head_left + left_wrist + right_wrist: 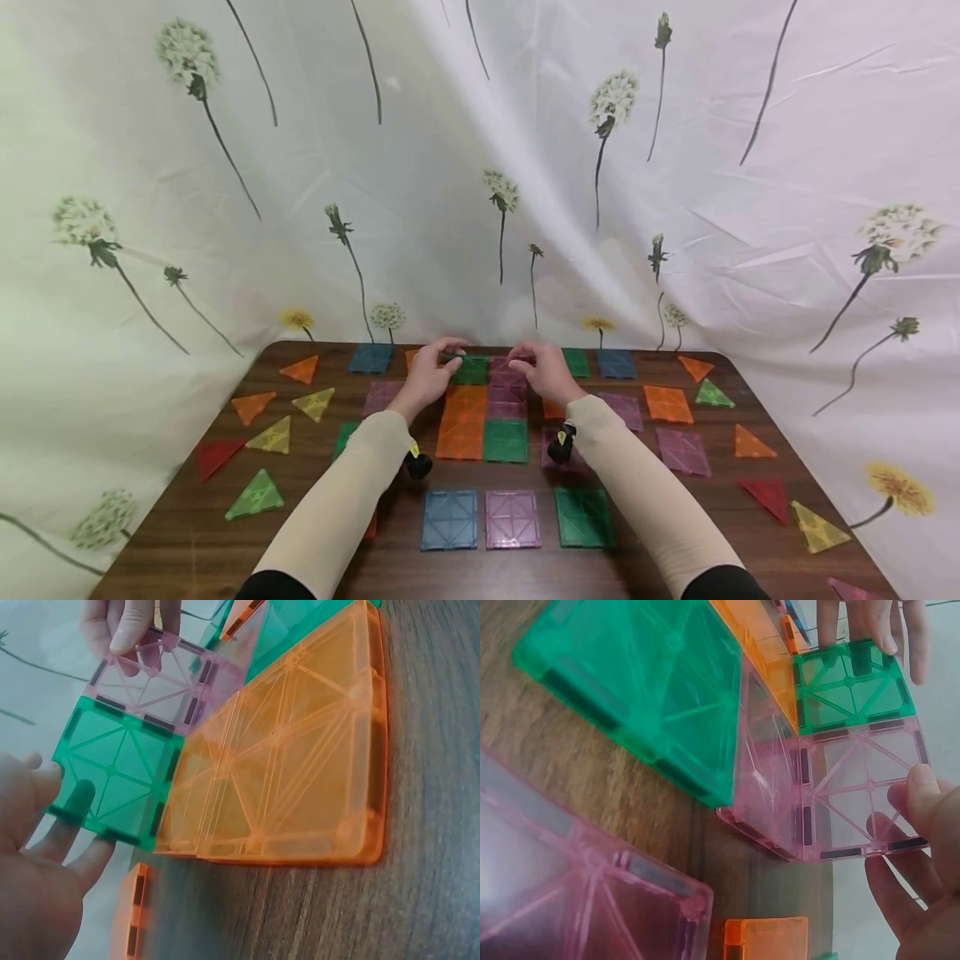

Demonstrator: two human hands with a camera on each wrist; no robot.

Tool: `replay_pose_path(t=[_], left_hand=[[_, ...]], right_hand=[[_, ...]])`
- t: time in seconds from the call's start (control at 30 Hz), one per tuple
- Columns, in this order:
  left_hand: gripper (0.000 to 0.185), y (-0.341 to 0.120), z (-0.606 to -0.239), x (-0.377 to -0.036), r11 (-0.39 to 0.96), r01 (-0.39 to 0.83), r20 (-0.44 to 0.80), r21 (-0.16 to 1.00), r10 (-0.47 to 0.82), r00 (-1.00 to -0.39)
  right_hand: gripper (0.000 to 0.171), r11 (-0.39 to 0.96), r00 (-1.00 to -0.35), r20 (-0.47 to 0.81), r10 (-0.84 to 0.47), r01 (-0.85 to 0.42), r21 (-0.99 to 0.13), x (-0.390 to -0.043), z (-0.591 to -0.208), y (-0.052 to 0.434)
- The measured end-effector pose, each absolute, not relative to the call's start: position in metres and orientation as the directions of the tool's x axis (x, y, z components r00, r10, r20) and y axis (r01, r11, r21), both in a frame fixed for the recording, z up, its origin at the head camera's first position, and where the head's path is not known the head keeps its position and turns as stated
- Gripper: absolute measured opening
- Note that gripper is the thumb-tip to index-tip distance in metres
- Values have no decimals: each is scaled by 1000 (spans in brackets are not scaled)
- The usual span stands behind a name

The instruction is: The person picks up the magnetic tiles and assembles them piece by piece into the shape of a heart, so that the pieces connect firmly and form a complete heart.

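A green square magnetic tile (112, 769) and a pink square magnetic tile (866, 784) stand raised side by side at the far end of a flat panel. My left hand (427, 382) pinches the green one by its outer edge, thumb on one face and fingers behind. On the other side, my right hand (551, 373) holds the pink tile between thumb and fingers. The panel below joins orange tiles (461, 422), a flat pink tile (507, 403) and a flat green tile (645, 690). Both raised tiles meet the panel along their lower edges.
Blue (449, 520), pink (512, 519) and green (584, 517) squares lie in a row near me. Triangles, such as a yellow one (817, 527) and a light green one (256, 497), lie along both sides. A flower-printed curtain (450, 275) hangs behind the wooden table (420, 575).
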State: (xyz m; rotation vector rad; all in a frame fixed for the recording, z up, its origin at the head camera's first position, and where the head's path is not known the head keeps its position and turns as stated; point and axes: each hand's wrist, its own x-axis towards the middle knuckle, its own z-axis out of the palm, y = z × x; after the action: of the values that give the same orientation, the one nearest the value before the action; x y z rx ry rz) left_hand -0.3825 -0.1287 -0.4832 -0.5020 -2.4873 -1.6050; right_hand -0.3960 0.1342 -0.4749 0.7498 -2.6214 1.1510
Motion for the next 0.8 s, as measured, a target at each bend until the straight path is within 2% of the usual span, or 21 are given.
replay_pose_path(t=[0.37, 0.8], left_hand=[[29, -131, -485, -380, 381, 351, 281, 855, 227, -932], [29, -137, -482, -375, 441, 291, 205, 849, 234, -951]], right_hand=[[11, 578, -865, 327, -381, -499, -645, -395, -472, 137], [16, 554, -866, 282, -414, -485, -676, -391, -468, 145]])
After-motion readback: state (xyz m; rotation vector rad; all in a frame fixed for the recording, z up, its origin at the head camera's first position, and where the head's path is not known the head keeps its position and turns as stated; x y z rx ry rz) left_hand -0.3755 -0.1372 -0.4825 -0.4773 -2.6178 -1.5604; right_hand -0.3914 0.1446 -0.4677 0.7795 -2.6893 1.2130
